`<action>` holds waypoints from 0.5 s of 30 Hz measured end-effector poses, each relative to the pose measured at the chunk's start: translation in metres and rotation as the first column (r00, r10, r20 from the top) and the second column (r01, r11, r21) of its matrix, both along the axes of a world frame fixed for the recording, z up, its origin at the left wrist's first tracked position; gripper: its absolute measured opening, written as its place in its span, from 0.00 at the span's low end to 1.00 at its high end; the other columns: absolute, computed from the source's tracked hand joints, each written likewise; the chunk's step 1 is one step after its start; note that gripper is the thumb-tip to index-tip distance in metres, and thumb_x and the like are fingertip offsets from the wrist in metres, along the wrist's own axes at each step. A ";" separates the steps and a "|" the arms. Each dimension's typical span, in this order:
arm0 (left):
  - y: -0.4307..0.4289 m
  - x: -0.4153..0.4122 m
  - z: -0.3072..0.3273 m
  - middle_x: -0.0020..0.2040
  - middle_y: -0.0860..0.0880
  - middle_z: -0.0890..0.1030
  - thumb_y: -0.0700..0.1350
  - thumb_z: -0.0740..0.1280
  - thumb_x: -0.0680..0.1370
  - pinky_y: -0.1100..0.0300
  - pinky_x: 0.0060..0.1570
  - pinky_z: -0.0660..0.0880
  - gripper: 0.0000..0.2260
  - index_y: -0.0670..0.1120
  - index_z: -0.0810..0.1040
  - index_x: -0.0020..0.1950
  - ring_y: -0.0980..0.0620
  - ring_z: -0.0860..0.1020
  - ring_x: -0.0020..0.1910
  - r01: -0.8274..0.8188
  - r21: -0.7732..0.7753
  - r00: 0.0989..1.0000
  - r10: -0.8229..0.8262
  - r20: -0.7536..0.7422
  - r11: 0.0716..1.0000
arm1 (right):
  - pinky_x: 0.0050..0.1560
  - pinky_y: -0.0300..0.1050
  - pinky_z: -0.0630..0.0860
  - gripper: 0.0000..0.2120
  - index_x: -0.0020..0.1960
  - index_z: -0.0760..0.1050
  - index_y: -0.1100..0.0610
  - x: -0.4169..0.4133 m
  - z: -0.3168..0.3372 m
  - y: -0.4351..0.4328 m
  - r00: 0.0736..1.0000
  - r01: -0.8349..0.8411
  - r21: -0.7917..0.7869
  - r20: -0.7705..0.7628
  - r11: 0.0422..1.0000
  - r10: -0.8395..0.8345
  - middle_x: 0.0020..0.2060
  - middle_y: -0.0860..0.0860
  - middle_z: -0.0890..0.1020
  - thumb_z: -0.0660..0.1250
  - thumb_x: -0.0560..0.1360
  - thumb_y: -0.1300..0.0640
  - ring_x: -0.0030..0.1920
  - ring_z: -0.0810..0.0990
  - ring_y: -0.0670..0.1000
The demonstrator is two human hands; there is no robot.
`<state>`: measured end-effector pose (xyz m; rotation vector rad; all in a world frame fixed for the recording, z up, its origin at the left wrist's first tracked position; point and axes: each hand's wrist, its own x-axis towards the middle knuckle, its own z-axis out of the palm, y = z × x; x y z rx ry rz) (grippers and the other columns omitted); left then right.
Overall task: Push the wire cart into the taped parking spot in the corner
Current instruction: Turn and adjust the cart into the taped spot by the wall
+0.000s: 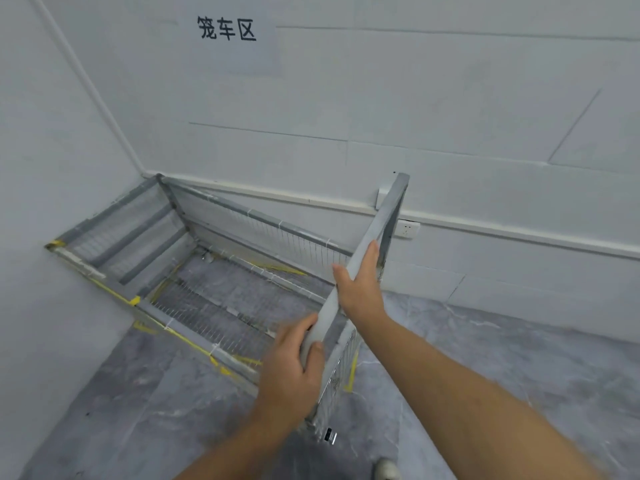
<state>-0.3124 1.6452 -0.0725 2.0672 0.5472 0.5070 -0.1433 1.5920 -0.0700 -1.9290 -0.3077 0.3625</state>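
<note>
The grey wire cart point(221, 258) stands in the room corner, its far end close to the left wall and its long side along the back wall. Yellow tape point(188, 342) marking the parking spot shows on the floor along the cart's near side and through its mesh bottom. My left hand point(292, 368) is wrapped around the near end of the cart's top handle bar point(375, 226). My right hand point(360, 282) holds the same bar farther up, fingers curled over it.
White walls close the corner on the left and behind; a sign with black characters point(227, 29) hangs on the back wall. A wall socket point(408, 230) sits just behind the cart. Grey marbled floor point(502, 358) spreads to the right. A shoe tip point(386, 469) shows at the bottom.
</note>
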 end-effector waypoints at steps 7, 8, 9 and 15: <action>0.001 0.006 0.001 0.54 0.52 0.77 0.53 0.59 0.76 0.49 0.48 0.78 0.20 0.49 0.74 0.67 0.53 0.78 0.49 0.010 0.019 1.000 -0.010 0.010 1.000 | 0.79 0.52 0.48 0.41 0.81 0.35 0.52 0.012 -0.003 0.002 1.000 -0.004 -0.010 0.023 1.000 0.004 0.81 0.47 0.41 0.61 0.82 0.48 0.80 0.45 0.49; 0.000 0.006 0.002 0.55 0.52 0.77 0.53 0.59 0.76 0.49 0.48 0.78 0.20 0.49 0.74 0.66 0.55 0.78 0.49 0.008 0.022 1.000 -0.008 0.004 1.000 | 0.79 0.55 0.50 0.41 0.80 0.35 0.51 0.013 -0.004 0.001 1.000 -0.007 -0.001 0.012 1.000 0.007 0.81 0.46 0.42 0.62 0.81 0.47 0.80 0.46 0.49; 0.000 0.005 0.002 0.55 0.53 0.77 0.54 0.59 0.76 0.50 0.47 0.78 0.20 0.50 0.73 0.67 0.56 0.78 0.49 0.008 0.025 1.000 -0.008 -0.003 1.000 | 0.78 0.57 0.53 0.43 0.80 0.35 0.49 0.013 -0.005 0.001 1.000 -0.010 0.015 -0.005 1.000 0.010 0.81 0.45 0.43 0.63 0.80 0.45 0.80 0.48 0.50; 0.001 0.001 0.005 0.57 0.52 0.76 0.53 0.59 0.77 0.48 0.51 0.78 0.20 0.49 0.73 0.68 0.54 0.78 0.53 0.024 0.014 1.000 -0.024 -0.016 1.000 | 0.70 0.60 0.69 0.52 0.79 0.51 0.43 0.027 -0.004 -0.015 0.991 0.065 0.074 -0.122 0.995 -0.056 0.74 0.50 0.67 0.75 0.65 0.34 0.72 0.68 0.54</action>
